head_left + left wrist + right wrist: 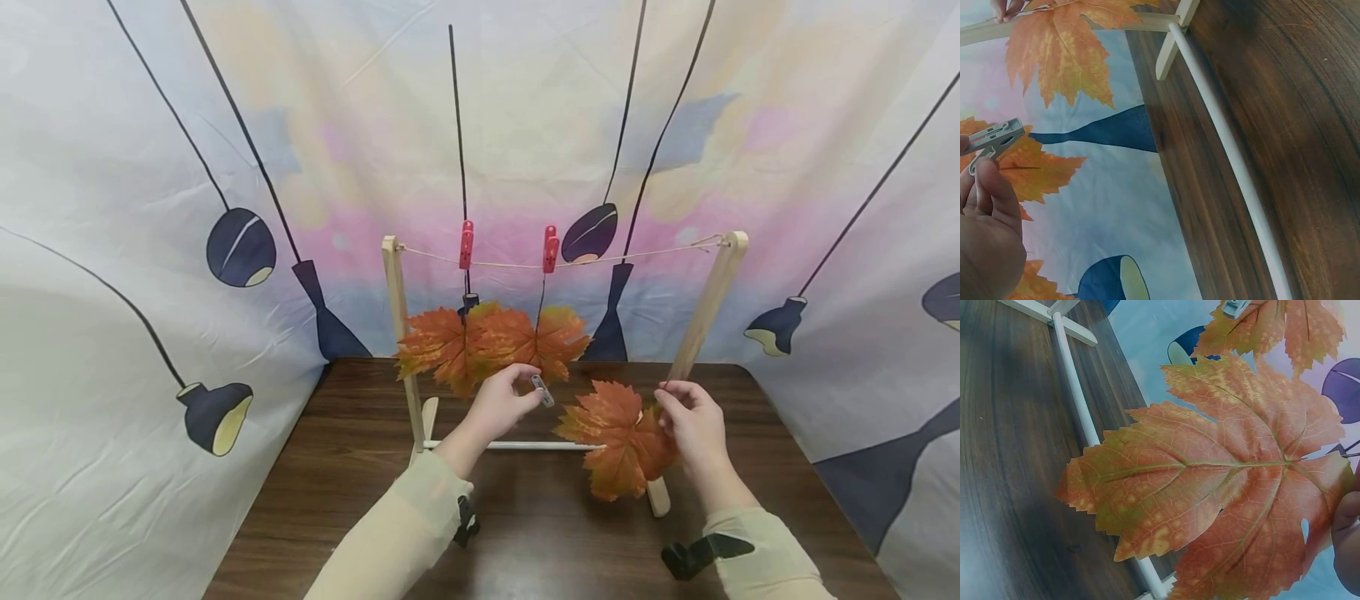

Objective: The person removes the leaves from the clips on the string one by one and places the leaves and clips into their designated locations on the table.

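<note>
My left hand [504, 403] pinches a small grey clothespin [542, 391] between thumb and fingers; the same clothespin [1002, 136] shows up close in the left wrist view. At the right, my right hand [697, 423] pinches an orange artificial maple leaf [621, 437] near its stem, in front of the frame's right post. That leaf [1210, 469] fills much of the right wrist view. Two similar leaves, a left one [435, 340] and a right one [551, 340], hang by their stems from a string [630, 256], each under a red clothespin [467, 245].
A wooden frame holds the string between its left post [397, 300] and right post [708, 312]. A white rod [525, 446] joins the posts low down. The frame stands on a dark wooden table [540, 517], with a lamp-patterned cloth [510, 125] behind.
</note>
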Tool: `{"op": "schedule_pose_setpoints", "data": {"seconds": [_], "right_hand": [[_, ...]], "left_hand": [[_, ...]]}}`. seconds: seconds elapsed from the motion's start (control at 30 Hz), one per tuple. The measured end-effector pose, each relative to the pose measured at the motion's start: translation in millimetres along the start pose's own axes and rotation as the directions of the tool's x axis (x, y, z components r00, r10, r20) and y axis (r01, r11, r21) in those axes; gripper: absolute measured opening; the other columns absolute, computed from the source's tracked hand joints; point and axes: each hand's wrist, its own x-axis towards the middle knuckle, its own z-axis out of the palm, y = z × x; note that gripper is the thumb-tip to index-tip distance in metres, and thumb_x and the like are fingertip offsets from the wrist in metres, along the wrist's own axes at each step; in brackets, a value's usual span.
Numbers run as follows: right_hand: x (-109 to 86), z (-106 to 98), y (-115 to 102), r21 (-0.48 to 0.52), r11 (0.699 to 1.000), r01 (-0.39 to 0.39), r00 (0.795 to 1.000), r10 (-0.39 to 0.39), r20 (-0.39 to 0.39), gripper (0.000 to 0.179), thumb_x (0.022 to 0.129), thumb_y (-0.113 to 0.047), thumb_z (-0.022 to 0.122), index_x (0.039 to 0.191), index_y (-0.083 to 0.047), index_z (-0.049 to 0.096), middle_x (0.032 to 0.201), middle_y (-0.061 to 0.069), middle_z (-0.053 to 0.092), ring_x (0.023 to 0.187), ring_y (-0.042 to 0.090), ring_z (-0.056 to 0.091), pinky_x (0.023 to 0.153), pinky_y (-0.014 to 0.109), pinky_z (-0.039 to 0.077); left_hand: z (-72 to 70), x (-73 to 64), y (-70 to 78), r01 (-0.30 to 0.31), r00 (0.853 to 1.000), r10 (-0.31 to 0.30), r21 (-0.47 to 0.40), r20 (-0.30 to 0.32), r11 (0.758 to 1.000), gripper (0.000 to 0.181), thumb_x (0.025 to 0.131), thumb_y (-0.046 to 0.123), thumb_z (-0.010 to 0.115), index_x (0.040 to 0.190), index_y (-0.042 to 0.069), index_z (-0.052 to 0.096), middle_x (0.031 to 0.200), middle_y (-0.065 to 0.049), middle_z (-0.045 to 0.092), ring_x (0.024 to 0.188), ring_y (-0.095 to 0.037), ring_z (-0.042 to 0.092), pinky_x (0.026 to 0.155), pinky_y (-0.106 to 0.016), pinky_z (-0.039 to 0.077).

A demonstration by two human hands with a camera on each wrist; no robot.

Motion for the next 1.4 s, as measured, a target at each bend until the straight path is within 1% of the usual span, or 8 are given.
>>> {"op": "schedule_pose_setpoints", "data": {"seconds": [0.13, 0.3, 0.4, 0.7, 0.9, 1.1, 1.3, 1.4], "right_hand": [[0.6, 0.1, 4.1, 0.03, 0.999, -0.022, 1.0, 0.022, -0.013, 0.015, 0.089, -0.012, 0.065, 0.098, -0.003, 0.058, 0.09, -0.006, 0.058, 0.055, 0.007, 0.049, 0.049, 0.02, 0.043], [1.2, -0.6, 9.8, 0.059, 0.997, -0.047, 0.999, 0.048, -0.024, 0.01, 0.089, -0.011, 0.064, 0.096, -0.007, 0.059, 0.094, -0.004, 0.058, 0.055, 0.007, 0.049, 0.049, 0.019, 0.043], [0.7, -0.8, 12.9, 0.07, 0.995, -0.065, 0.997, 0.067, -0.033, 0.01, 0.089, -0.01, 0.064, 0.096, -0.006, 0.058, 0.094, -0.004, 0.058, 0.056, 0.006, 0.048, 0.049, 0.019, 0.043], [-0.6, 1.5, 23.4, 0.125, 0.989, -0.075, 0.995, 0.082, -0.057, 0.01, 0.089, -0.011, 0.065, 0.093, -0.006, 0.057, 0.093, -0.004, 0.059, 0.053, 0.005, 0.047, 0.047, 0.018, 0.041], [-2.3, 3.0, 26.9, 0.14, 0.987, -0.073, 0.994, 0.083, -0.065, 0.011, 0.09, -0.006, 0.061, 0.099, -0.001, 0.057, 0.086, -0.007, 0.06, 0.05, 0.004, 0.048, 0.045, 0.017, 0.04], [-5.1, 3.5, 33.1, 0.15, 0.982, -0.113, 0.987, 0.129, -0.098, 0.005, 0.089, -0.006, 0.062, 0.094, -0.006, 0.06, 0.085, -0.005, 0.06, 0.05, 0.005, 0.047, 0.045, 0.018, 0.04], [-8.2, 2.9, 39.8, 0.162, 0.979, -0.128, 0.984, 0.146, -0.105, 0.008, 0.09, -0.007, 0.061, 0.097, -0.004, 0.058, 0.085, -0.005, 0.058, 0.05, 0.004, 0.047, 0.045, 0.018, 0.04], [-10.1, 2.3, 42.7, 0.17, 0.976, -0.139, 0.983, 0.157, -0.099, 0.007, 0.091, -0.007, 0.06, 0.097, -0.005, 0.057, 0.085, -0.006, 0.058, 0.051, 0.004, 0.047, 0.045, 0.018, 0.04]], "left_hand": [[-1.7, -2.6, -6.8, 0.018, 1.0, -0.018, -0.015, 0.003, 1.0, 0.034, 0.088, 0.021, 0.065, 0.121, 0.012, 0.059, 0.09, -0.001, 0.06, 0.045, -0.013, 0.044, 0.043, -0.028, 0.041], [-4.7, -6.8, -13.7, 0.051, 0.999, -0.051, -0.012, 0.013, 0.999, 0.035, 0.091, 0.025, 0.063, 0.124, 0.017, 0.057, 0.102, 0.003, 0.062, 0.043, -0.012, 0.043, 0.042, -0.027, 0.04], [-7.2, -9.2, -19.4, 0.06, 0.998, -0.06, 0.002, 0.017, 0.998, 0.036, 0.091, 0.027, 0.061, 0.126, 0.018, 0.056, 0.109, 0.003, 0.061, 0.045, -0.012, 0.045, 0.044, -0.029, 0.042], [-12.6, -17.3, -36.8, 0.043, 0.999, -0.042, 0.076, -0.007, 0.996, 0.036, 0.092, 0.025, 0.061, 0.127, 0.014, 0.056, 0.114, -0.003, 0.061, 0.045, -0.012, 0.047, 0.043, -0.029, 0.044], [-15.7, -21.0, -45.8, 0.071, 0.997, -0.069, 0.08, -0.028, 0.994, 0.033, 0.089, 0.026, 0.064, 0.121, 0.016, 0.059, 0.105, 0.0, 0.062, 0.041, -0.011, 0.044, 0.04, -0.03, 0.044], [-18.3, -23.9, -54.7, 0.087, 0.995, -0.084, 0.061, -0.049, 0.994, 0.032, 0.088, 0.023, 0.066, 0.118, 0.015, 0.061, 0.098, 0.0, 0.062, 0.042, -0.01, 0.043, 0.04, -0.028, 0.042], [-21.1, -28.6, -62.9, 0.045, 0.996, -0.033, 0.137, -0.086, 0.99, 0.032, 0.086, 0.021, 0.067, 0.116, 0.011, 0.063, 0.105, -0.005, 0.059, 0.046, -0.011, 0.046, 0.042, -0.029, 0.045], [-22.9, -31.8, -67.7, 0.036, 0.994, -0.018, 0.164, -0.108, 0.986, 0.031, 0.085, 0.019, 0.068, 0.114, 0.009, 0.064, 0.104, -0.006, 0.055, 0.051, -0.011, 0.046, 0.044, -0.028, 0.046]]}}
